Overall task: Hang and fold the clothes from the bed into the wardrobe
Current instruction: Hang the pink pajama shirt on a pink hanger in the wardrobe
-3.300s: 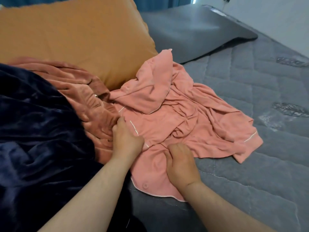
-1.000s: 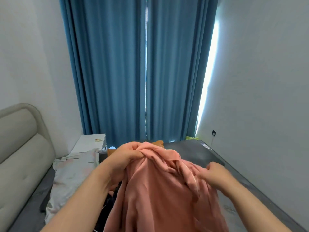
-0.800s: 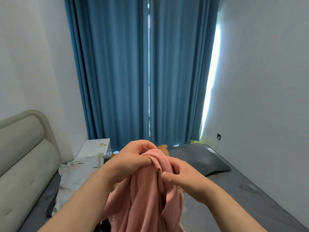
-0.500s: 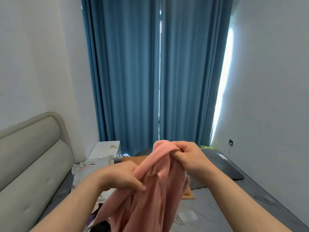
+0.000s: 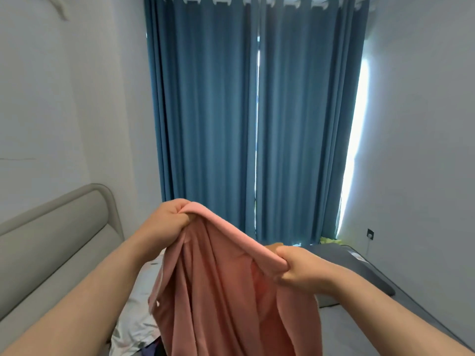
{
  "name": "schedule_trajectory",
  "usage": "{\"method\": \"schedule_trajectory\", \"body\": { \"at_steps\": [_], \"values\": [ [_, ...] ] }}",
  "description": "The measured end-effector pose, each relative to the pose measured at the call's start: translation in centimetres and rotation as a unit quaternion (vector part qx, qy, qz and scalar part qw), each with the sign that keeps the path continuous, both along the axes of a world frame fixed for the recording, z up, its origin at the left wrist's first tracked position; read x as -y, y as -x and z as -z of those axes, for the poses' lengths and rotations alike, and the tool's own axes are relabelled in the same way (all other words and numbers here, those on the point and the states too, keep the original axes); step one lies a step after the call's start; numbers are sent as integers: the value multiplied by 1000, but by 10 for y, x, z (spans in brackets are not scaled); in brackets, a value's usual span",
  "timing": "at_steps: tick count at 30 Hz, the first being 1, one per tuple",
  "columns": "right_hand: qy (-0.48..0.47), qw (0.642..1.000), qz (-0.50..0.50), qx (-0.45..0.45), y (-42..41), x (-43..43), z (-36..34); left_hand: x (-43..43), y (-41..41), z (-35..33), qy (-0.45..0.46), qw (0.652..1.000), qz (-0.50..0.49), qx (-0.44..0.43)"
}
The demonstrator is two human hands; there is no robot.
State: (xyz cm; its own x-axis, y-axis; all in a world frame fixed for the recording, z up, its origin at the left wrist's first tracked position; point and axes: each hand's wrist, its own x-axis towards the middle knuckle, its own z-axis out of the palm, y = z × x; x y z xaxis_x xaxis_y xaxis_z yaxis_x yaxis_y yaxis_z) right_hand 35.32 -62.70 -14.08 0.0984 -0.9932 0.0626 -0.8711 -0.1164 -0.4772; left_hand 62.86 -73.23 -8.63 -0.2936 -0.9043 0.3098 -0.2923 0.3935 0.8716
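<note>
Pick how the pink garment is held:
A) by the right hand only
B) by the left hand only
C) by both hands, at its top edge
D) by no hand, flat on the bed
C: the left hand and the right hand each grip the top edge of the pink garment, which hangs down below them.

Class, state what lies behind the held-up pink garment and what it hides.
Behind the pink garment, gripped by the left hand and right hand, blue curtains rise; a sliver of orange pillow and a grey pillow peek past its edge. The middle of the bed is covered.
</note>
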Motion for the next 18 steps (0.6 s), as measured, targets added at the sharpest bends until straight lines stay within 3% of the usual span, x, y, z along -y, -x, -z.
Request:
{"method": "schedule_trajectory", "body": {
  "at_steps": [4, 8, 11, 13, 15, 18],
  "values": [
    [-17, 999, 36, 8, 11, -5, -11, 2, -3, -13, 86, 990, -37, 102],
    [-30, 989, 93, 107, 22, -3, -27, 11, -14, -16, 118, 962, -40, 244],
    [51, 969, 127, 207, 26, 6, -44, 16, -7, -5, -52, 989, -34, 134],
    [96, 942, 168, 273, 29, 15, -56, 15, -5, -2, -161, 984, 8, 69],
    [138, 927, 203, 285, 34, 18, -68, 15, -13, -8, -195, 976, 54, 80],
    [191, 925, 216, 246, 41, 19, -86, 14, -23, -17, -171, 965, 100, 170]
  ]
}}
